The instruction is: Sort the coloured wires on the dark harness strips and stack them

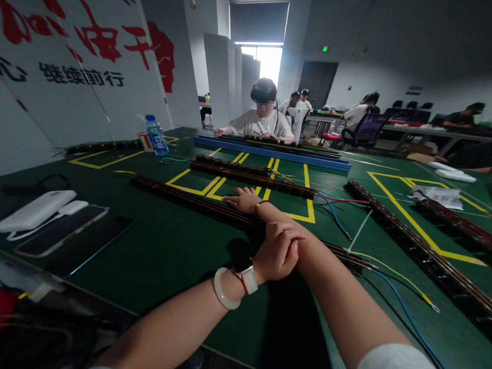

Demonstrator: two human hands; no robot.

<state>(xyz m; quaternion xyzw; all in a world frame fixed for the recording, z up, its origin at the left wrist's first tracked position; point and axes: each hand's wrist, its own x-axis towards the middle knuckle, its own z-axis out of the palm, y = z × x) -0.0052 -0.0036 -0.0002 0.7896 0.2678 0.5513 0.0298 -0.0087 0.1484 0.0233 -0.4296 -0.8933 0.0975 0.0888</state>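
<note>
My right hand lies flat with fingers stretched out on a long dark terminal strip that runs across the green table. A beaded bracelet sits on that wrist. My left hand is closed round my right forearm, just behind the wrist. The left wrist carries a white bangle and a watch. Blue, green and red wires trail off the strips to the right of my hands.
More dark strips lie right and behind, between yellow tape lines. Two phones and a white power bank lie at the left, a water bottle behind. A person sits opposite; others work at far tables.
</note>
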